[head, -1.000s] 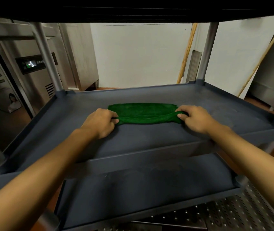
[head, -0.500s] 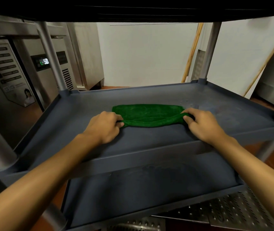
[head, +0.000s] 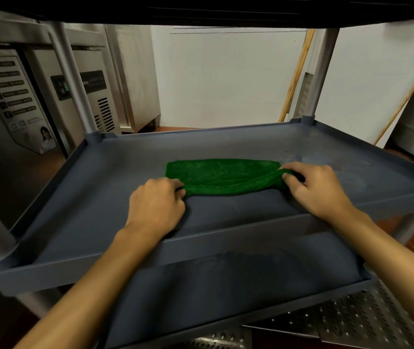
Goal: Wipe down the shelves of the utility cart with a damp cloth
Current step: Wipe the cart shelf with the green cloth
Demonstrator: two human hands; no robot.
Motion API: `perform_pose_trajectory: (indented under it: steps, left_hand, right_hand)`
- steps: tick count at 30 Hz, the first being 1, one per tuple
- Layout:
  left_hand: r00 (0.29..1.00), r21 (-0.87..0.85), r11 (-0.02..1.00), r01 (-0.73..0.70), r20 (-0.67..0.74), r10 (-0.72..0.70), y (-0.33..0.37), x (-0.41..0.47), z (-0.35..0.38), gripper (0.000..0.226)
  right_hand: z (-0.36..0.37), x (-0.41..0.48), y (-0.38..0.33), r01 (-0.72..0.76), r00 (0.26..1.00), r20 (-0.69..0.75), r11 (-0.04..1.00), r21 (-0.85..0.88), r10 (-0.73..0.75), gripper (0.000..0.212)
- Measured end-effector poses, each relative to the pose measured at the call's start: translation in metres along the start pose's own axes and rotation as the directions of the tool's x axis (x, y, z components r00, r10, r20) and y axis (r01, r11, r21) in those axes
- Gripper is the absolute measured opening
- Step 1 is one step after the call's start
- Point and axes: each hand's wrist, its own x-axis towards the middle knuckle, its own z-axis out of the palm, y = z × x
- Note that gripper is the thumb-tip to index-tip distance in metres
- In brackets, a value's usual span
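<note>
A green cloth (head: pixel 222 176), folded over, lies on the middle shelf (head: pixel 226 147) of a grey-blue utility cart. My left hand (head: pixel 157 204) pinches the cloth's near left corner. At the near right corner my right hand (head: pixel 314 188) pinches the raised fold. Both forearms reach in over the shelf's front rim (head: pixel 226 240). Below it shows the lower shelf (head: pixel 226 285), and the dark underside of the top shelf (head: pixel 201 8) spans the upper edge of the view.
Grey cart posts stand at the back left (head: pixel 75 81) and back right (head: pixel 323 71). Steel kitchen units (head: pixel 87 91) are at the left, wooden poles (head: pixel 295 76) lean on the white wall, and a perforated metal floor plate (head: pixel 352 321) lies at the lower right.
The view has swung a little to the left and the cart sits further right in frame. Both hands keep their pinch on the cloth's near corners; the cloth has barely moved.
</note>
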Motion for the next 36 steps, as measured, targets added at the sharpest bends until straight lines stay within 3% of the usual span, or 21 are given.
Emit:
perform_pose_trajectory:
  steps: [9, 15, 19, 23, 28, 36]
  left_hand:
    - [0.998, -0.041, 0.999, -0.002, -0.062, -0.001, -0.011, 0.02, 0.006, 0.022]
    - [1.0, -0.021, 1.0, 0.003, 0.016, -0.002, -0.015, 0.031, 0.004, 0.024]
    - [0.996, -0.028, 0.997, 0.069, 0.049, -0.068, -0.01, 0.021, 0.005, 0.026]
    - [0.992, -0.041, 0.993, 0.114, -0.051, -0.116, 0.003, 0.003, 0.009, 0.023]
    - [0.973, 0.001, 1.0, 0.024, -0.231, -0.023, 0.012, -0.016, 0.004, 0.013]
    - [0.957, -0.047, 0.998, -0.047, -0.29, 0.031, 0.005, -0.017, 0.007, 0.026]
  right_hand:
    - [0.014, 0.011, 0.005, -0.028, 0.999, -0.032, 1.0, 0.007, 0.028, 0.024]
    - [0.019, 0.016, -0.005, -0.033, 0.998, 0.049, 0.999, -0.009, 0.034, 0.025]
    - [0.027, -0.001, -0.013, -0.02, 0.999, -0.037, 1.0, 0.012, 0.021, 0.024]
    - [0.023, 0.001, -0.008, -0.09, 0.995, -0.029, 0.995, 0.035, 0.091, 0.025]
    - [0.022, -0.005, -0.006, -0.048, 0.996, -0.072, 0.996, 0.069, 0.053, 0.021]
    - [0.026, -0.001, -0.005, -0.04, 0.994, -0.101, 0.998, 0.055, 0.045, 0.021]
